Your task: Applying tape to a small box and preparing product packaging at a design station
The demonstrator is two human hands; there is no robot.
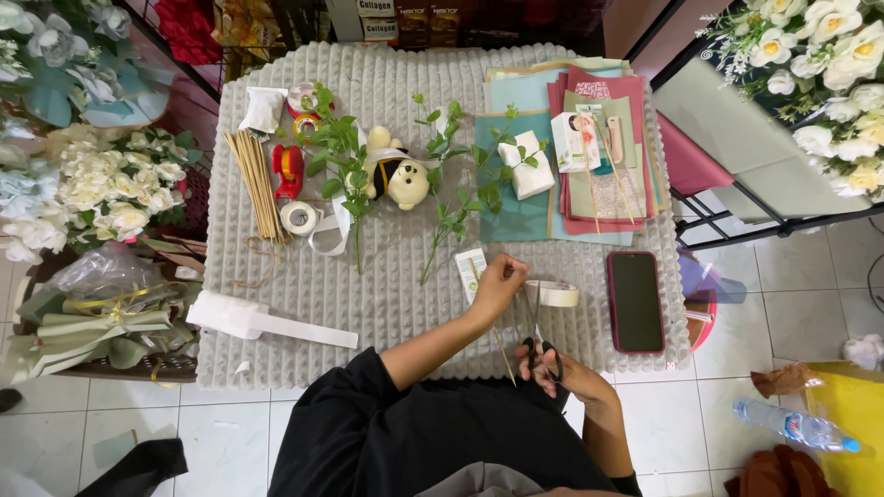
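Observation:
My left hand [497, 283] pinches the top of a thin wooden stick [505, 357] just above the front edge of the grey quilted table cover [368, 304]. My right hand [562, 370] grips black-handled scissors [539, 336], their blades pointing up beside the stick. A small printed card [470, 267] lies under the left hand. A roll of white tape [556, 294] sits just right of it.
A dark phone [635, 301] lies at right. A teddy bear [398, 175], green leafy stems [442, 198], a bundle of wooden sticks [256, 182], tape rolls and stacked wrapping papers [589, 138] fill the back. A white paper strip [267, 320] lies at left. Flower bouquets flank the table.

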